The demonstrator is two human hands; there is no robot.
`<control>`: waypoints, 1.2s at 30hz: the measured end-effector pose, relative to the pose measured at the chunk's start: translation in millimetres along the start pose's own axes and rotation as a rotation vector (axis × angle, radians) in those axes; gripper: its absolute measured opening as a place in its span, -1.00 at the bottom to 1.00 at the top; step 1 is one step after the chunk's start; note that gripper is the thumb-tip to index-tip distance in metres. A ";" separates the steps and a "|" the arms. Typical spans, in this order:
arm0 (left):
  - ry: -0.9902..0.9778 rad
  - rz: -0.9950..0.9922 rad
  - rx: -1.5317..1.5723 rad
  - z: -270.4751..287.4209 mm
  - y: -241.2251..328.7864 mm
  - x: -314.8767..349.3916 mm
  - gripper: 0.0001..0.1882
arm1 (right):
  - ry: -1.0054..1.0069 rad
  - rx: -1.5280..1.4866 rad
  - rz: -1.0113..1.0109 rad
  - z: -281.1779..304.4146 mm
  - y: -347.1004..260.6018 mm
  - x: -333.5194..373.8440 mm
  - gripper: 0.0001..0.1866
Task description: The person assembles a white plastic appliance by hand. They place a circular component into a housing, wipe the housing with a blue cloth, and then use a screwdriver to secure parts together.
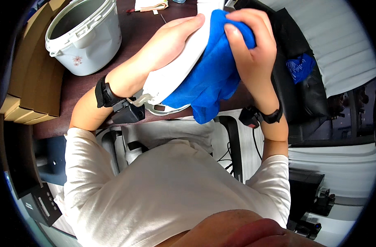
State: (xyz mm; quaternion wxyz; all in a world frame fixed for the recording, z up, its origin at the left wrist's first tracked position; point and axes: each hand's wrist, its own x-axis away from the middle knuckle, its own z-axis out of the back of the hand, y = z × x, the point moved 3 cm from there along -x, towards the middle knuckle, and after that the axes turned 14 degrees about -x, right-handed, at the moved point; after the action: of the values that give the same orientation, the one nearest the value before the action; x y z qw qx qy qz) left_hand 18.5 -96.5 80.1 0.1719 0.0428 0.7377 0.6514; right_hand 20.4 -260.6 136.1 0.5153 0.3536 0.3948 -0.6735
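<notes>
Blue cloth (pixel 208 70) partly hides the white object (pixel 175 72) between 2 hands (pixel 255 51).

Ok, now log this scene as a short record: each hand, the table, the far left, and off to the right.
Left hand: on a white piece, fingers hidden behind it
Right hand: gripping a blue cloth against the white piece
Table: dark; open white pot with flower print
Far left: brown cardboard boxes
Right: blue item on black padded furniture
</notes>
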 end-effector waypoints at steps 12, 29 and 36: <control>-0.433 -0.073 0.132 6.4 4.2 -2.9 -0.62 | 0.026 0.060 -0.017 -2.5 6.9 -20.9 -0.84; -0.098 -0.274 -0.159 8.6 -5.1 -12.6 -0.62 | -0.089 0.073 -0.046 -26.1 -17.6 9.0 -0.80; -0.167 0.014 -0.117 -1.7 -1.1 -2.2 -0.62 | 0.078 0.099 -0.011 6.0 18.5 -20.3 -0.87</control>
State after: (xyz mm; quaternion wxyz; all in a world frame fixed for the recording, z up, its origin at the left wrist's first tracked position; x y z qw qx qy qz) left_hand 20.1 -98.9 79.6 0.2302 0.0919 0.6815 0.6886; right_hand 42.4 -260.5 153.6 0.4776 0.4023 0.3827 -0.6809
